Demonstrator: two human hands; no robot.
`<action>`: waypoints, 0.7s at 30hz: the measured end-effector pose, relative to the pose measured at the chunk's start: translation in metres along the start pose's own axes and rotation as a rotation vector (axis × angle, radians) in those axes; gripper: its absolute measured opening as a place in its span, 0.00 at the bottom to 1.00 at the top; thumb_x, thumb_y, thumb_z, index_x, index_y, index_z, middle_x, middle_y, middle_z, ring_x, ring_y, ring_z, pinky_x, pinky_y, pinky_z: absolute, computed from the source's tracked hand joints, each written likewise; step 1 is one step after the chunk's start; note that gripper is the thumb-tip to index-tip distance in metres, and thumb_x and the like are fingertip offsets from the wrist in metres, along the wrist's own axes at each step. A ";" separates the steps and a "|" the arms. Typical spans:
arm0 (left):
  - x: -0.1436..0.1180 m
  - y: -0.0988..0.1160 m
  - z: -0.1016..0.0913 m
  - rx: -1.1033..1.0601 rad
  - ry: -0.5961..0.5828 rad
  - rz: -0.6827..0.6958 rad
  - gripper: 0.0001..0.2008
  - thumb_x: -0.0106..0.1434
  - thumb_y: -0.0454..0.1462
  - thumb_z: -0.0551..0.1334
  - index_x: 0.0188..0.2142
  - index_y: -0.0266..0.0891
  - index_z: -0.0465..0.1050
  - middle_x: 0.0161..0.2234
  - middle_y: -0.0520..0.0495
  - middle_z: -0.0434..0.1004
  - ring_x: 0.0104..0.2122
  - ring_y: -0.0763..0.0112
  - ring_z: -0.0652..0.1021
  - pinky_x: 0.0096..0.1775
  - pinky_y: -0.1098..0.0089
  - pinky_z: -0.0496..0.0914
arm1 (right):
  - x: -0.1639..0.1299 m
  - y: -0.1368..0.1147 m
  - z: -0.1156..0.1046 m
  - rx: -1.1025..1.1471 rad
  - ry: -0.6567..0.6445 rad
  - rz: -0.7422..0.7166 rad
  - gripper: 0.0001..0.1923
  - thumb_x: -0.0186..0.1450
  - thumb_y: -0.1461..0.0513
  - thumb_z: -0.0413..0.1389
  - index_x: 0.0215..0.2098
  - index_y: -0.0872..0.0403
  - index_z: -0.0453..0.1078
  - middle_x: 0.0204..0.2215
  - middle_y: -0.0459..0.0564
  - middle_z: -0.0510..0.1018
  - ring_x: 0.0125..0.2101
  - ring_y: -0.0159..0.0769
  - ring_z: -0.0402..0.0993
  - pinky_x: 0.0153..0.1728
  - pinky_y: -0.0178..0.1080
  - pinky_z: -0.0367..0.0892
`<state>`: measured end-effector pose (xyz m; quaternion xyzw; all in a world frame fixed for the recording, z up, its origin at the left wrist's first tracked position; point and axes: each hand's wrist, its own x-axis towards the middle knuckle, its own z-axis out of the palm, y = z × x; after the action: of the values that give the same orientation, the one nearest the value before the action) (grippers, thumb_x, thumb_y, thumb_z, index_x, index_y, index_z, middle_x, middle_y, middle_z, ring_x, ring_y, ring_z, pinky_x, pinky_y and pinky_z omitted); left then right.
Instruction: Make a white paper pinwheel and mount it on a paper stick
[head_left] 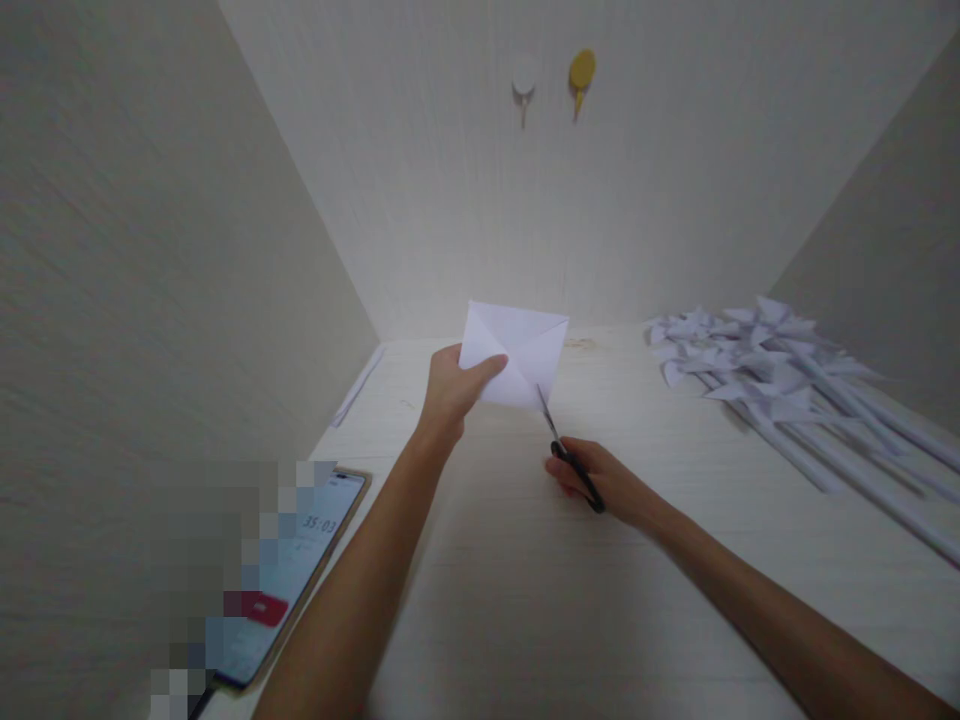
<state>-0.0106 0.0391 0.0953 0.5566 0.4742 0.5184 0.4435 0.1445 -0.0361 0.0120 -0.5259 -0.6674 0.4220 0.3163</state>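
Observation:
A square sheet of white paper [525,335] with diagonal creases is held up above the table. My left hand [456,388] grips its left side, with the thumb lying on the front face and the other fingers hidden behind. In my right hand [589,472] is a pair of scissors [553,425] with black handles. The blades point up and to the left and reach the paper's lower right part, near a crease. Whether they have cut into it I cannot tell.
Several white paper pinwheels [772,385] on paper sticks lie piled at the right. A phone [300,570], partly blurred out, rests at the lower left. A thin white strip [358,387] lies along the left wall. White and yellow hooks [582,70] hang on the back wall.

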 end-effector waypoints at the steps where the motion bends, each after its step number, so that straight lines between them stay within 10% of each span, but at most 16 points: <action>1: 0.000 0.000 0.000 0.000 0.000 0.001 0.10 0.40 0.37 0.64 0.24 0.31 0.71 0.21 0.50 0.72 0.19 0.76 0.69 0.23 0.74 0.62 | 0.000 0.000 0.000 -0.003 0.000 -0.003 0.22 0.57 0.45 0.46 0.21 0.54 0.55 0.16 0.41 0.59 0.18 0.26 0.54 0.19 0.32 0.50; 21: 0.002 -0.001 -0.001 0.009 -0.007 -0.005 0.12 0.39 0.37 0.64 0.24 0.32 0.72 0.22 0.49 0.72 0.20 0.73 0.70 0.24 0.72 0.64 | 0.001 0.001 0.000 -0.100 0.058 0.004 0.23 0.56 0.45 0.47 0.18 0.54 0.53 0.16 0.41 0.55 0.18 0.26 0.51 0.19 0.33 0.48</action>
<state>-0.0116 0.0409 0.0948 0.5594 0.4763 0.5132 0.4437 0.1452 -0.0351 0.0108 -0.5544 -0.6771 0.3732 0.3081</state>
